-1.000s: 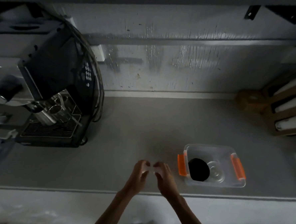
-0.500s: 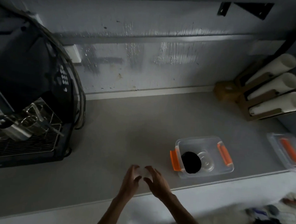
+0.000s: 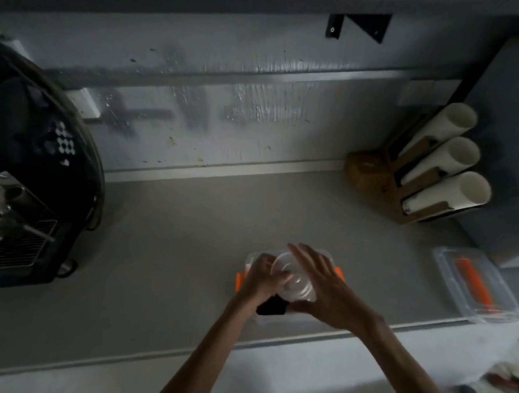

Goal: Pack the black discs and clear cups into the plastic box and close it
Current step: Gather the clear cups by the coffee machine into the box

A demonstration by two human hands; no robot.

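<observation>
left hand [image 3: 261, 277] curled round a clear round plastic cup [image 3: 292, 277], right hand [image 3: 328, 288] pinching its other side, both over the clear orange-latched plastic box [image 3: 278, 321] by the desk's [image 3: 173, 236] front edge, flat black disc [image 3: 271, 307] sitting inside

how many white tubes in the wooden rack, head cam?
3. All sit in the wooden rack at the counter's far right, one above another in the picture: top tube, middle tube, bottom tube. None looks hidden.
</observation>
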